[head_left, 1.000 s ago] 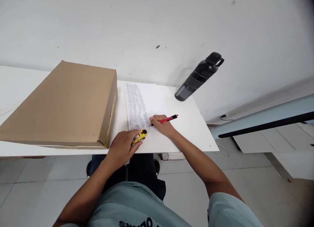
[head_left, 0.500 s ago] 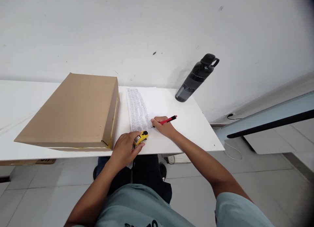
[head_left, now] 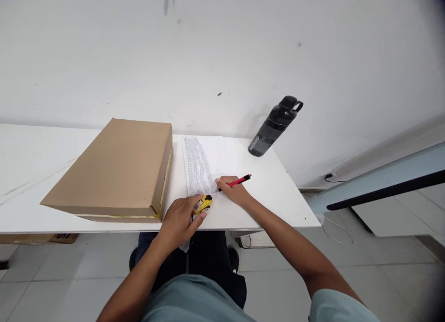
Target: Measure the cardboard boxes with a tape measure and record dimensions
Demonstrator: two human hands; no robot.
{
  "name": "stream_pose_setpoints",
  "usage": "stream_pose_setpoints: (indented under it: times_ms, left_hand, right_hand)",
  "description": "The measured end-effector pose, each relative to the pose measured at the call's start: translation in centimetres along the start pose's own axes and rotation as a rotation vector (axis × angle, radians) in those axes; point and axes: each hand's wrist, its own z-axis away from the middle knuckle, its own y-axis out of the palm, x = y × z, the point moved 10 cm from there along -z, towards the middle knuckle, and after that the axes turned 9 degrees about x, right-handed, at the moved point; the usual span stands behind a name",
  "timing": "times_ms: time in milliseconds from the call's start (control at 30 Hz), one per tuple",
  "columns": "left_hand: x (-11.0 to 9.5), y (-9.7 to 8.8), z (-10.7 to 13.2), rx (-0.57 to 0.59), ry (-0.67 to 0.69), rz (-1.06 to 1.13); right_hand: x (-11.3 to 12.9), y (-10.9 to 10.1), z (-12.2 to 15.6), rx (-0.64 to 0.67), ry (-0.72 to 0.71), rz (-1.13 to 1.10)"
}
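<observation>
My left hand (head_left: 181,217) is closed around a yellow and black tape measure (head_left: 202,204), resting near the front edge of the white table. In my right hand (head_left: 232,188) is a red and black pen (head_left: 239,180), its tip down at the lower right of the handwriting. The sheet of paper (head_left: 198,162) lies flat beyond both hands, its left part filled with dense handwritten lines. The tape measure sits by the paper's near edge; part of it is hidden under my fingers.
A closed cardboard box (head_left: 114,169) stands on the table (head_left: 278,199) left of the paper. To the back right is a black bottle (head_left: 273,129) with a loop on its lid. A white wall (head_left: 208,53) rises behind the table.
The view has tipped upward, so the table, box and bottle appear lower. Both hands keep their holds on the tape measure and pen, with little visible movement over the table.
</observation>
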Motion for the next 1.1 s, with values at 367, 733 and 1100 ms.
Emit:
stream_pose_setpoints:
  times_ms: [367,733,1100]
  left_hand:
    - [0.1,-0.3,0.6,0.0,-0.001,0.044]
    - [0.0,-0.9,1.0,-0.071,0.002,0.149]
    - [-0.4,-2.3,2.0,-0.224,0.103,0.082]
  right_hand:
    - [-0.2,0.0,-0.2,-0.041,0.009,0.057]
    - [0.1,0.1,0.1,-0.061,0.022,0.124]
    - [0.3,-1.2,1.3,-0.209,-0.017,0.058]
